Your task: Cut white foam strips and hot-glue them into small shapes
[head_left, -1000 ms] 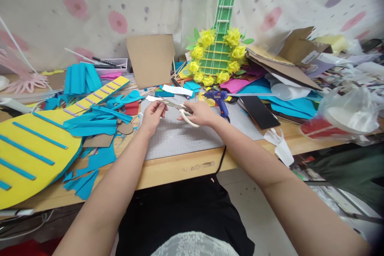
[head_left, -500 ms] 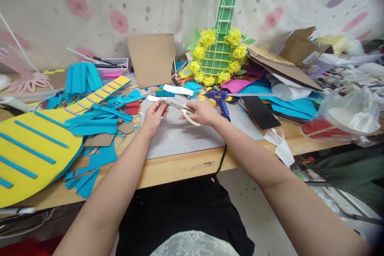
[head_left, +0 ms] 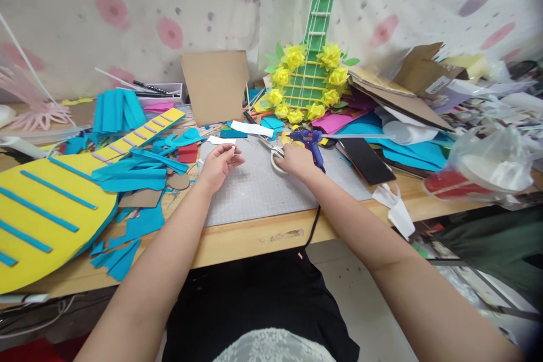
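My left hand (head_left: 220,165) is over the left part of the grey cutting mat (head_left: 250,198), thumb and forefinger pinched on a tiny white scrap, seemingly paper; its other fingers are loosely curled. Just behind it lies a short white strip (head_left: 221,140). My right hand (head_left: 299,159) is closed on the white-handled scissors (head_left: 276,154), low over the mat; the blades point up and left toward a longer white strip (head_left: 251,128). Beside that hand is a blue hot glue gun (head_left: 313,144) with a long glue stick in its back.
A yellow guitar-shaped cutout (head_left: 55,198) and blue scraps (head_left: 131,172) cover the left side. Behind stand a cardboard piece (head_left: 216,87) and a green guitar model (head_left: 316,34) with yellow flowers. At right are a phone (head_left: 367,160) and a bagged cup (head_left: 458,184).
My right hand has drawn the scissors to the right, away from my left hand. The fingers of my left hand have spread a little, and the short white strip shows apart from them.
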The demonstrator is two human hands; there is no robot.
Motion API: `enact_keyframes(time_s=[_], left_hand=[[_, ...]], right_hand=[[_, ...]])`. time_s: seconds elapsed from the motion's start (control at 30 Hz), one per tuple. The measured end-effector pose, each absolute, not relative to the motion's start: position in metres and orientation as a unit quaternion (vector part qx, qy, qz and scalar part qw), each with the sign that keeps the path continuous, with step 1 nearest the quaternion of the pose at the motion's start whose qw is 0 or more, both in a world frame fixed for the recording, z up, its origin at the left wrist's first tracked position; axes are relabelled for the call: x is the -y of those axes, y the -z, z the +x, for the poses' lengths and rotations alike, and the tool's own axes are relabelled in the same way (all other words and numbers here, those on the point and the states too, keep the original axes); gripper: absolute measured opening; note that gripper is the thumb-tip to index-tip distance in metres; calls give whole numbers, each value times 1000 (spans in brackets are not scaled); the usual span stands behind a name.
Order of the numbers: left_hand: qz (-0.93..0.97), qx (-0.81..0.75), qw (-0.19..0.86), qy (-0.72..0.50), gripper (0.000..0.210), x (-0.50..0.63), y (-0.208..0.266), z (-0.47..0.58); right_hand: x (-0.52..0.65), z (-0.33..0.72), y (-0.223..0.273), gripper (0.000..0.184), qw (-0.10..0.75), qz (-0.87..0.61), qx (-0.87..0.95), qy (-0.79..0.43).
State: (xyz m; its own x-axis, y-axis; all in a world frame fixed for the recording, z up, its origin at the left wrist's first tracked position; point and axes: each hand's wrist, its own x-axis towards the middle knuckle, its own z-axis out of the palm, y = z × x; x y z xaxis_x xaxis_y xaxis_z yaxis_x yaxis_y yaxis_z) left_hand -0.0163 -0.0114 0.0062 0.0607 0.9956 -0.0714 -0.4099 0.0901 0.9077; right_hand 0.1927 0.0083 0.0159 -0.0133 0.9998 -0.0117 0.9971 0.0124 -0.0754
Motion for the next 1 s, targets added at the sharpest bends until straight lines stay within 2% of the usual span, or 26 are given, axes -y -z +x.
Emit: enact_keyframes(time_s=[0.17, 0.4, 0.57, 0.7, 0.8, 0.9, 1.0], left_hand=[[317, -393, 655, -562, 11, 11, -6, -18], [299, -403, 640, -582, 14, 7, -3, -21], [299, -406, 628, -593, 12, 6, -5, -22], [281, -400, 627, -607, 10, 5, -4, -23], [282, -396, 625, -611, 8, 4, -2, -24], [291, -395, 631, -601, 7, 4, 0, -25], [291, -394, 640, -592, 10, 5, -1, -25]], right_hand=[[-6, 193, -18, 43, 37, -682, 730, -12], [7, 216, -32, 25, 140, -678, 721, -32], [20, 250, -37, 36, 133, -764, 631, -30], [23, 269, -37, 38, 137, -797, 587, -33], [17, 276, -31, 38, 168, -798, 578, -28], [7, 278, -19, 46, 206, -772, 601, -7], [-5, 275, -9, 50, 204, -749, 630, -24]])
